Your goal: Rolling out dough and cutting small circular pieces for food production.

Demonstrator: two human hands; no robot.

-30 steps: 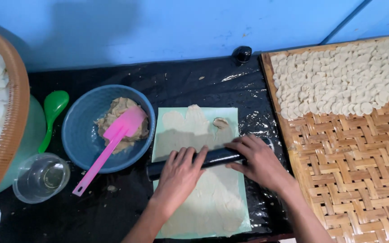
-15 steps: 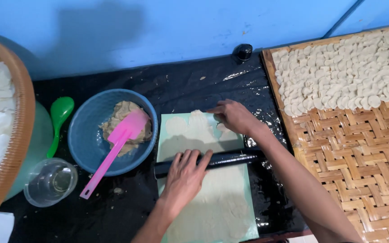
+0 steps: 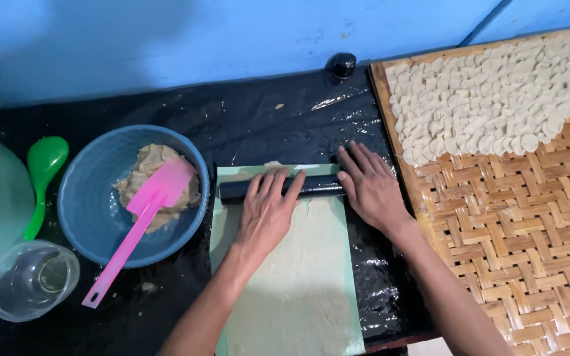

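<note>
A thin sheet of pale dough (image 3: 298, 283) lies flat on a light green mat (image 3: 222, 217) on the black plastic-covered table. A black rolling pin (image 3: 235, 190) lies across the far end of the mat. My left hand (image 3: 265, 211) rests palm down on the pin, fingers spread. My right hand (image 3: 367, 188) presses flat on the pin's right end, beside the mat's edge.
A blue bowl (image 3: 87, 211) of dough with a pink spatula (image 3: 140, 224) stands left of the mat. Further left are a green spoon (image 3: 42, 171) and a clear plastic cup (image 3: 31, 280). A woven bamboo tray (image 3: 516, 224) with several small dough discs (image 3: 496, 99) fills the right side.
The rolling pin has moved from the middle of the dough to the far end of the mat. My right hand came back from the mat's far corner onto the pin.
</note>
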